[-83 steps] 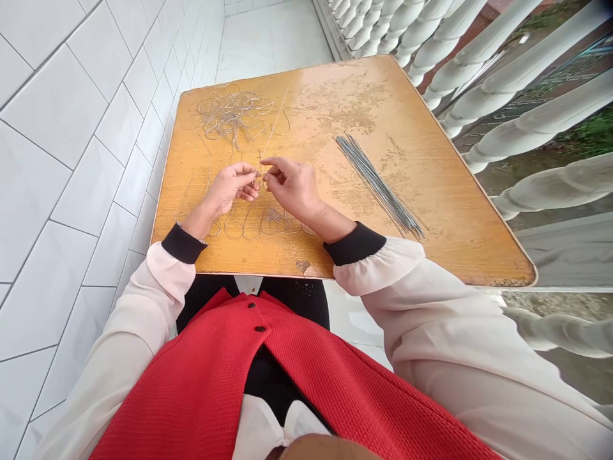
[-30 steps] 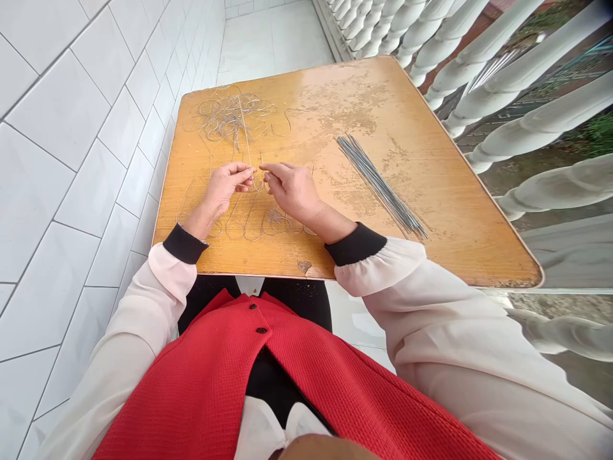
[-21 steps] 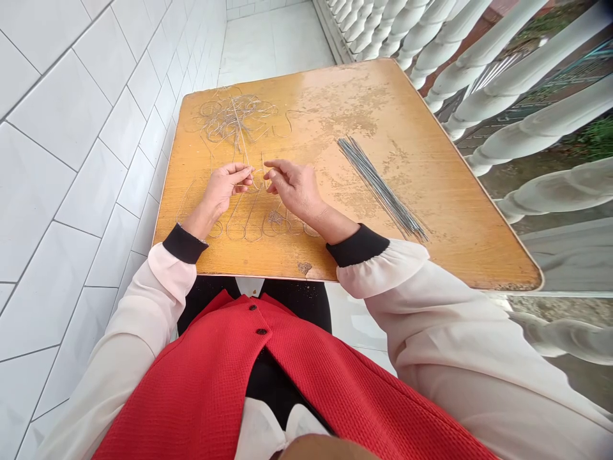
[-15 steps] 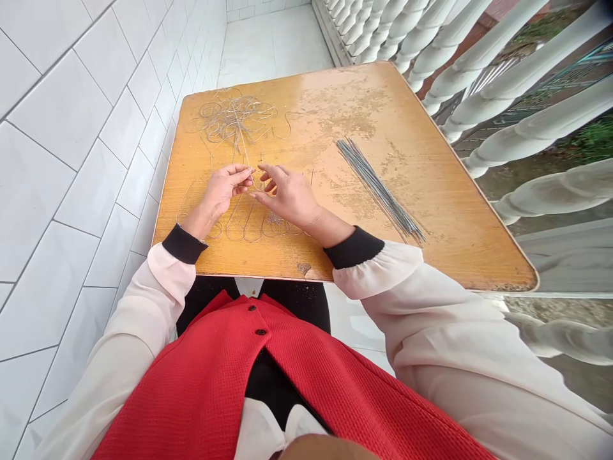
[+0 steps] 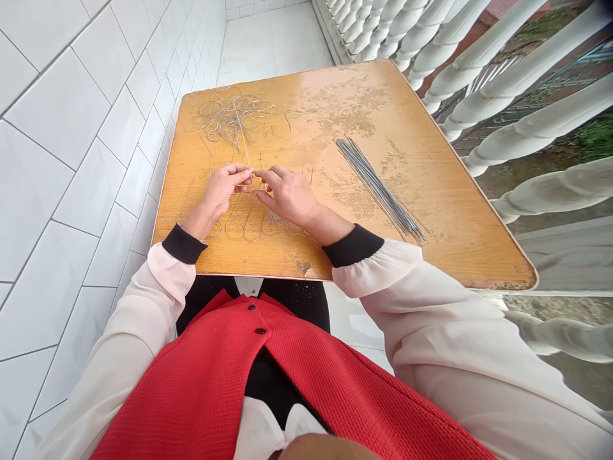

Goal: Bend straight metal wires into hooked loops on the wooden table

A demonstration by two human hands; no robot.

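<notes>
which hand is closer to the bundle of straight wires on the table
Right. The right hand is left of the bundle of straight wires in this view; the left hand is farther off, past the right hand.

Soft daylight, glare on the tabletop point(image 5: 345, 80), bowed edges.

Thin silver wire point(image 5: 234, 116), bent into loops, tangled in a loose heap

White rectangular wall tiles point(image 5: 62, 160) ran along the left, a pale tiled floor point(image 5: 272, 38) stretched ahead, and a worn honey-coloured wooden tabletop point(image 5: 431, 191) stood close by — beside a white balustrade point(image 5: 541, 121), with green plants point(image 5: 594, 140) beyond.
</notes>
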